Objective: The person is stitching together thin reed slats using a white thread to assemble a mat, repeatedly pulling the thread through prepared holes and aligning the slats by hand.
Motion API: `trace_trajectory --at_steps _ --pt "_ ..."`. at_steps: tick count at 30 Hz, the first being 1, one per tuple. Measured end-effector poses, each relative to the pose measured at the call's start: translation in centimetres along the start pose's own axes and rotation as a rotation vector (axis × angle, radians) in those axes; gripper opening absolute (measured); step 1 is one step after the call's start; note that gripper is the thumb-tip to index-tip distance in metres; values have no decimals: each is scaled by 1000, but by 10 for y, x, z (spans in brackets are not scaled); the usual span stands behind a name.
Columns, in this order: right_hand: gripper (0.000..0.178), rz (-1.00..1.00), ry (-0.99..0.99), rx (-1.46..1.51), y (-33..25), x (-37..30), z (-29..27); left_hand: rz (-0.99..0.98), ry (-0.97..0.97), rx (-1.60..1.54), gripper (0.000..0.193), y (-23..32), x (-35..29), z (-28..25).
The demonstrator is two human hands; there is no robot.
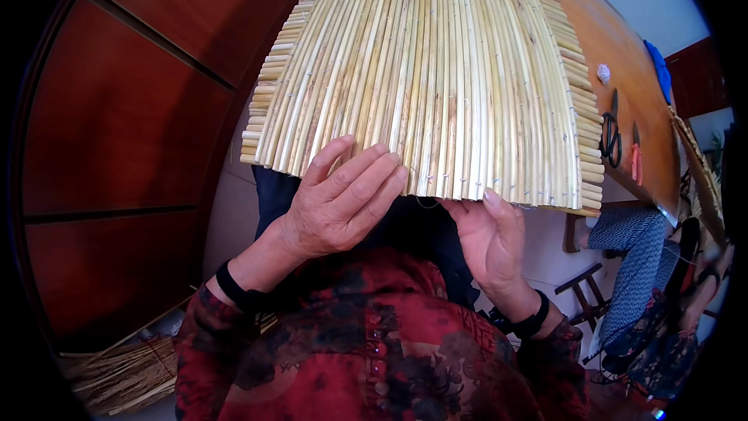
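Note:
A stiff mat of pale yellow reed stalks [436,70] lies in front of me, its near edge over my lap. Its upper stalks run lengthwise, bound by small thread stitches; crosswise stalk ends stick out along both sides. My left hand [339,199] lies over the near edge, fingers bent on top of the stalks and thumb hidden. To its right, my right hand [495,242] grips the same edge, thumb on top and fingers partly hidden beneath. Thin loose thread shows under the edge between the hands.
Beyond the mat's right side, a wooden table [615,23] bears black scissors [612,132], a red-handled tool [636,156] and a small whitish lump [603,73]. Dark red cabinet panels [117,125] stand left. Dry stalks [125,374] lie lower left. Another person's patterned trouser leg [635,265] is at right.

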State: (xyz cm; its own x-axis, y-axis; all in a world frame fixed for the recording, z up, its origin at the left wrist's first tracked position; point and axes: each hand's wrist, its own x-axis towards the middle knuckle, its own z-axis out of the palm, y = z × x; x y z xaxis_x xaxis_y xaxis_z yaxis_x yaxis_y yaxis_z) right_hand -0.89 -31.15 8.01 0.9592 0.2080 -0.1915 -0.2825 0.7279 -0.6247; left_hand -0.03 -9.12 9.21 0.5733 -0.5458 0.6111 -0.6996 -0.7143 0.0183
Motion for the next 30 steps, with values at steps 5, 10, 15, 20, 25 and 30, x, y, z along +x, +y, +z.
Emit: trace_trajectory --at_steps 5,10,15,20,25,30 --pt "39 -21 -30 -71 -2 1 -8 26 82 -17 22 -2 2 17" --pt "43 -47 -95 -117 -2 1 -15 47 93 -22 20 -2 1 22" --pt "44 -57 -252 -232 -3 3 -29 43 212 -1 20 -5 -10 33" --pt "37 -196 -232 -567 17 10 -35 59 241 5 20 -4 -10 34" --pt "26 -353 -223 -477 47 29 -31 88 252 34 24 -3 -10 31" --pt "20 -384 -254 -406 48 33 -24 74 282 71 27 3 -6 33"
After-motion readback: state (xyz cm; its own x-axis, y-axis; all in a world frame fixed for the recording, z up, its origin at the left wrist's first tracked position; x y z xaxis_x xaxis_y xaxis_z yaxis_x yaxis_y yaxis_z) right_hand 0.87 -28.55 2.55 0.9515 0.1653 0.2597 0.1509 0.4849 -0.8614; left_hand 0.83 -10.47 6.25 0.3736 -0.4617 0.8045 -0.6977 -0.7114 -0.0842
